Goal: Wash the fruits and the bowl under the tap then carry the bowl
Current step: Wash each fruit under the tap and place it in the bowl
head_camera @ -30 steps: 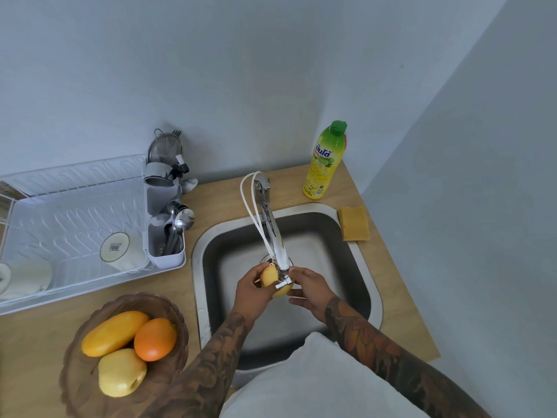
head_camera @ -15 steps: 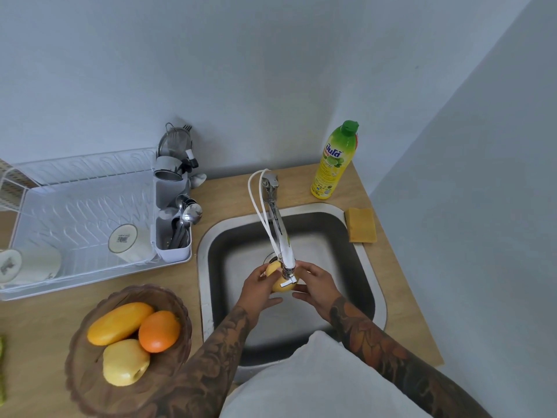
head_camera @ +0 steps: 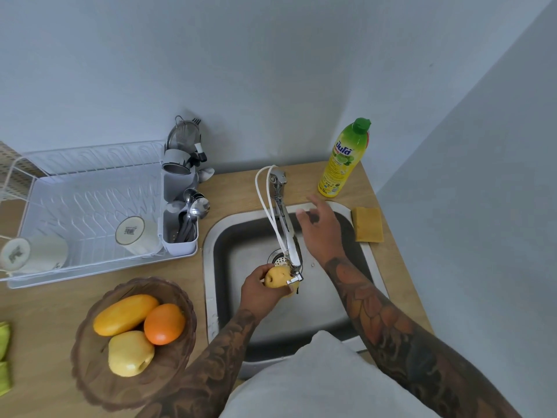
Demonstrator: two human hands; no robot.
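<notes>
Hands: two; left hand (head_camera: 261, 292) curled round one yellow fruit (head_camera: 278, 278), right hand (head_camera: 321, 229) holding nothing, fingers loosely spread.
Held fruit: one, rounded, matte yellow skin with a dimple facing up; sits in the left fingers, directly beneath the tap (head_camera: 287, 236) spout, over the sink (head_camera: 217, 267).
Right hand's place: well beyond the gripped fruit, raised above the far sink rim, to the right of the tap's base.
Bowl: one brown bowl (head_camera: 99, 384), translucent, scalloped rim; on the wooden counter (head_camera: 54, 300) left of the gripping hand and nearer the body.
Fruits in bowl: three; one long yellow-orange mango (head_camera: 125, 314), one round orange (head_camera: 164, 323), one pale yellow apple (head_camera: 130, 352), all smooth-skinned, touching each other.
Sink: one, steel, square with rounded corners; drain strainer just beyond the gripped fruit.
Tap: one, chrome, long spout, two white hoses alongside.
Bottle: one, yellow plastic dish soap bottle (head_camera: 343, 159) with green cap, upright beyond the right hand.
Sponge: one, flat yellow sponge (head_camera: 368, 224), right of the right hand.
Rack: one white wire dish rack (head_camera: 90, 206), two pale cups lying in it, grey cutlery caddy with spoons.
</notes>
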